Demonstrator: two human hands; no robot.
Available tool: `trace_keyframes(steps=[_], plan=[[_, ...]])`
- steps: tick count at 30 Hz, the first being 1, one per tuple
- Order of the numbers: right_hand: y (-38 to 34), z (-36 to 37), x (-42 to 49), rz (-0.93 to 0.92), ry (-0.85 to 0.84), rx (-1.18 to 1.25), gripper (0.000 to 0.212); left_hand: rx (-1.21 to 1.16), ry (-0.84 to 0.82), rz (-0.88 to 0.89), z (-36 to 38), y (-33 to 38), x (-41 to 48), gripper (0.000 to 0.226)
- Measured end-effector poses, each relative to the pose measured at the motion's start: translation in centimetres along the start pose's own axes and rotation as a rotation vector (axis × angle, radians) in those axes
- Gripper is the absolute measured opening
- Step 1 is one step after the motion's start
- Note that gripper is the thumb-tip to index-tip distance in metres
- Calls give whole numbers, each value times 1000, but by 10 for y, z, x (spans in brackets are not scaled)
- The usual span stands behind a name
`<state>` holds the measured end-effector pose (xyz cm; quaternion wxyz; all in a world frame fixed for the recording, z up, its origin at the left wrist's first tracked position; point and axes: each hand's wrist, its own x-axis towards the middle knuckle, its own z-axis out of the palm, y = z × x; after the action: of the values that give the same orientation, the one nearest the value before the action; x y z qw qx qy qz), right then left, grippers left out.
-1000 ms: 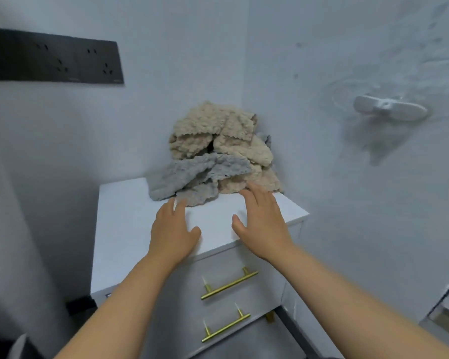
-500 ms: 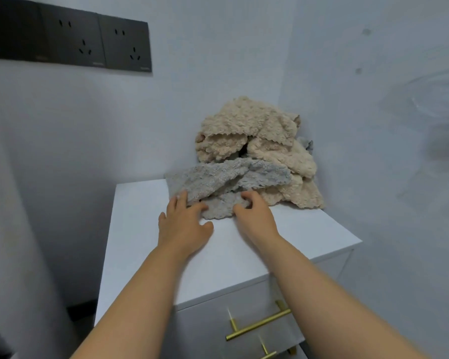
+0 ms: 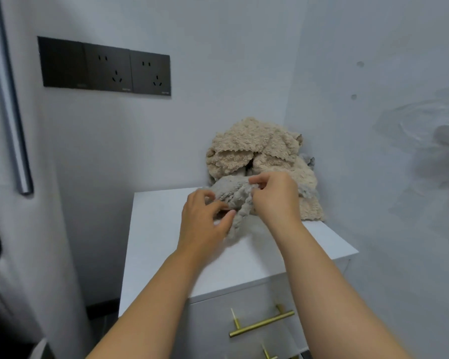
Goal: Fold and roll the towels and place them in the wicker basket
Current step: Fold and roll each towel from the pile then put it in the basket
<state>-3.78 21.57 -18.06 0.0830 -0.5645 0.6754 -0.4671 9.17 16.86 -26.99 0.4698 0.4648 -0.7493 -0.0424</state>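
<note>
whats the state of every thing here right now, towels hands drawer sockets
grey towel, bunched up, unfolded, held by both hands
beige towels, unfolded, heaped in the corner
left hand, pinches the grey towel
right hand, pinches the grey towel
top drawer, closed
wall sockets, nothing plugged in

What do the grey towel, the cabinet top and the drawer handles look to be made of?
Grey towel: soft fleece or microfibre, judging by its nubbly pile. Cabinet top: smooth matte white, probably painted or laminated board. Drawer handle: metal bar with brushed brass-coloured finish, going by its sheen.
</note>
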Motion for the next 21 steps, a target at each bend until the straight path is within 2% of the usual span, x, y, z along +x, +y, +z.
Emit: trace_keyframes(steps=[2, 5, 8, 10, 12, 14, 15, 18, 20, 21], plan=[[-5, -13, -8, -3, -11, 70, 45, 9, -30, 76, -10, 12, -2, 61], [-10, -30, -16, -33, 25, 100, 47, 41, -31, 174, -20, 33, -4, 69], [-12, -46, -21, -78, 173, 54, 35, 116, 89, 300, -19, 50, -5, 40], [-11, -57, -22, -120, 270, -24, 25, 73, 119, 278, -20, 62, -5, 18], [-5, -66, -20, -160, 353, -162, 17, -111, 67, 154, -26, 75, -4, 14], [1, -74, -18, -211, 380, -276, 12, -352, -91, 56, -36, 85, -2, 12], [2, -79, -18, -229, 361, -303, 11, -404, -214, 33, -41, 89, 0, 18], [6, -93, -17, -160, 199, -243, 27, -377, -663, -5, -46, 98, 1, 90], [9, -97, -14, -93, 151, -192, 27, -347, -778, 21, -44, 104, -4, 106], [11, -99, -12, -80, 146, -177, 26, -332, -743, 45, -41, 107, -5, 106]])
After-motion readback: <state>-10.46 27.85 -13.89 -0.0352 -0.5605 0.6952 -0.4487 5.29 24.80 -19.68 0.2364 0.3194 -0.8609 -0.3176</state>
